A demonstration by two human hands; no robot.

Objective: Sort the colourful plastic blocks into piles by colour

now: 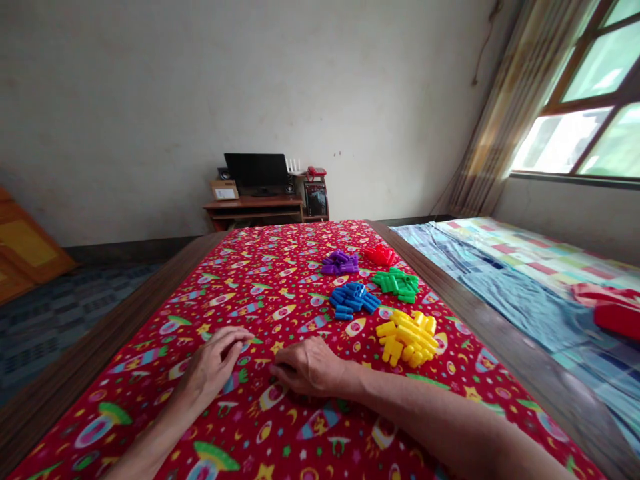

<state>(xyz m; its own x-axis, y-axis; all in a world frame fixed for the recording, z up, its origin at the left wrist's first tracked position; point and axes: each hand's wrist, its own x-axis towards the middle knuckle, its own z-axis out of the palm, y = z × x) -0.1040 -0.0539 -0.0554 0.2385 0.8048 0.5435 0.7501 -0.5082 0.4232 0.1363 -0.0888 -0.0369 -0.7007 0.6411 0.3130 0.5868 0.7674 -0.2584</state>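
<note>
My left hand (220, 359) rests on the red patterned cloth (267, 417) with its fingers stretched forward and nothing in them. To its right, my right hand (311, 367) lies low on the cloth, its fingers curled under. What they hold, if anything, is hidden. Nearest to that hand, on its right, is a pile of yellow plastic toy pieces (409, 339). Beyond it are piles of blue plastic pieces (354, 299), green plastic pieces (399, 285), purple plastic pieces (341, 263) and red plastic pieces (380, 255). Neither hand touches a pile.
The cloth covers a table with dark wooden edges (483, 320). On the right stands a bed (520, 293) with blue and checked covers. A desk (255, 203) with a monitor (257, 173) is against the far wall. An orange cabinet (30, 243) stands left.
</note>
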